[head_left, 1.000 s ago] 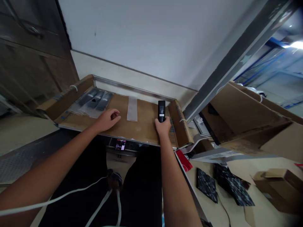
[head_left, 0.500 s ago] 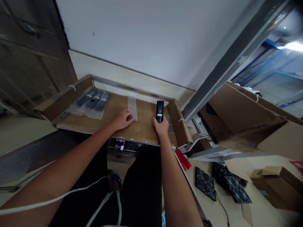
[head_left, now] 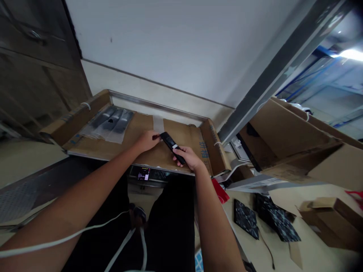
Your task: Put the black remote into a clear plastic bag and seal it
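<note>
My right hand (head_left: 188,157) is closed around the lower end of a black remote control (head_left: 169,142) with a small white label. The remote slants up and to the left, its far end close to the fingers of my left hand (head_left: 148,140). My left hand is closed at the near end of a flat, translucent plastic bag (head_left: 158,123), which lies on the cardboard-lined tray (head_left: 141,122). Left of it lie several dark remotes in clear bags (head_left: 109,121), side by side on the cardboard.
Raised cardboard sides (head_left: 215,147) border the tray, with a white wall (head_left: 159,45) behind. A small lit screen (head_left: 143,173) shows below the front edge. A large open carton (head_left: 292,139) stands right; black patterned packets (head_left: 246,218) lie below it. A white cable (head_left: 85,229) crosses my left arm.
My right hand has brought the remote leftward and tilted it from upright to slanting, toward my left hand. My left hand stays at the bag's end, which now shows less.
</note>
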### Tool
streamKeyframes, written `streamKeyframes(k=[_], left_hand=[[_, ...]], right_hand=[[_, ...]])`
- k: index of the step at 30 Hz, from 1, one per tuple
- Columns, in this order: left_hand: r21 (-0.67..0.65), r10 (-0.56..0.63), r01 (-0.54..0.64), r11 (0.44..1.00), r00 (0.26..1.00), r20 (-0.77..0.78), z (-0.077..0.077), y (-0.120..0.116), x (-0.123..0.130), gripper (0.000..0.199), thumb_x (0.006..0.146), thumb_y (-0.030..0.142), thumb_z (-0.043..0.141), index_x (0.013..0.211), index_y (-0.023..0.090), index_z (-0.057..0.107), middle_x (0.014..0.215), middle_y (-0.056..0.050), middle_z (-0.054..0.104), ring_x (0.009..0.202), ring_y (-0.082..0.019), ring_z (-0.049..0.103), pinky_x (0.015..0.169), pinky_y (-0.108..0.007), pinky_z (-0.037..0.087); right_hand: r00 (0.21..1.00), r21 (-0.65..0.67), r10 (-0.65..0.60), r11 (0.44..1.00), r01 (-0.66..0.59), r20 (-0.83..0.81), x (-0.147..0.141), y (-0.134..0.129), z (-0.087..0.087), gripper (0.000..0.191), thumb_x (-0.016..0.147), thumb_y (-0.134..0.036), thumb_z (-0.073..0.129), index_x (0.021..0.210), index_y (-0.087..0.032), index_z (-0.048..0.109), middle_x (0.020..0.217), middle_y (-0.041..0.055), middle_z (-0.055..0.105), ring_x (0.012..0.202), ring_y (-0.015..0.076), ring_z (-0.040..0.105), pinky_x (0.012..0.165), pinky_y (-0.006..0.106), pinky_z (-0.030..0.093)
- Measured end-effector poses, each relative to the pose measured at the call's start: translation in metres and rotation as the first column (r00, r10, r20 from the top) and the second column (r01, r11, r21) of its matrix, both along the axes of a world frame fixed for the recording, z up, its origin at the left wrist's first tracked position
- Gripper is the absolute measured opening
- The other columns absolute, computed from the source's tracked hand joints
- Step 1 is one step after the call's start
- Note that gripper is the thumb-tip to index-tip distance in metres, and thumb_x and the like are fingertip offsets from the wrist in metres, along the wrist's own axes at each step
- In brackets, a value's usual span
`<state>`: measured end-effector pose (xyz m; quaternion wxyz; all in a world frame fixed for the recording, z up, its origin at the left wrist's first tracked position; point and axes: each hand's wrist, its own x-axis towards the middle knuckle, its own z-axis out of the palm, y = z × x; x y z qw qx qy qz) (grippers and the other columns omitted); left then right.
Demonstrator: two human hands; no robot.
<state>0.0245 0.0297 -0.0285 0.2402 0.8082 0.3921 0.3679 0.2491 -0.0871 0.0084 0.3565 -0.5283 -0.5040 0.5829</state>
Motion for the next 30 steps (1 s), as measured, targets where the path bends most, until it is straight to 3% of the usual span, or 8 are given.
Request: streamKeyframes(k=[4,10,16,21,30], left_hand=[[-0.059,-0.029,0.035,0.998,0.994,0.106,-0.005,0.005,-0.005,0.025,0.076,0.027,0.060,0.091,0.015,0.076,0.086,-0.006,0.074,0.076,-0.019,0.064,0.070,-0.030,0.048],[-0.113,-0.086,0.103,0.988,0.985,0.151,-0.005,-0.002,-0.012,0.028,0.077,0.027,0.062,0.098,0.016,0.076,0.091,-0.006,0.075,0.078,-0.018,0.066,0.073,-0.031,0.052],[-0.154,-0.093,0.126,0.980,0.974,0.205,-0.012,-0.004,-0.018,0.027,0.079,0.028,0.062,0.100,0.017,0.075,0.096,-0.008,0.076,0.085,-0.020,0.070,0.084,-0.037,0.057],[-0.150,-0.099,0.134,0.980,0.971,0.218,-0.015,-0.003,-0.018,0.026,0.079,0.029,0.063,0.100,0.017,0.074,0.096,-0.007,0.075,0.086,-0.020,0.070,0.085,-0.036,0.058],[-0.111,-0.069,0.094,0.989,0.975,0.212,-0.005,-0.011,-0.018,0.026,0.081,0.029,0.061,0.099,0.016,0.073,0.098,-0.008,0.075,0.088,-0.020,0.069,0.085,-0.035,0.057]], right_hand=[[0.990,-0.111,0.135,0.985,-0.131,0.028,0.006,-0.003,0.009,0.047,0.076,-0.056,0.075,0.095,-0.015,0.064,0.066,0.0001,0.068,0.042,0.0094,0.056,0.035,0.019,0.041],[0.987,-0.138,0.155,0.979,-0.150,0.028,0.007,-0.003,0.011,0.048,0.078,-0.057,0.072,0.101,-0.015,0.066,0.062,-0.0017,0.067,0.038,0.0081,0.052,0.034,0.017,0.037],[0.975,-0.174,0.213,0.964,-0.200,0.058,0.008,-0.004,0.013,0.045,0.077,-0.056,0.072,0.096,-0.015,0.066,0.058,-0.0022,0.065,0.037,0.0083,0.050,0.033,0.018,0.037],[0.982,-0.172,0.162,0.975,-0.144,0.097,0.005,-0.003,0.011,0.041,0.077,-0.056,0.071,0.091,-0.017,0.064,0.058,-0.0019,0.065,0.036,0.0085,0.050,0.030,0.018,0.033],[0.989,-0.127,0.087,0.989,-0.071,0.122,0.000,-0.005,0.007,0.038,0.080,-0.055,0.070,0.090,-0.020,0.060,0.062,-0.0025,0.066,0.037,0.0081,0.051,0.029,0.017,0.029]])
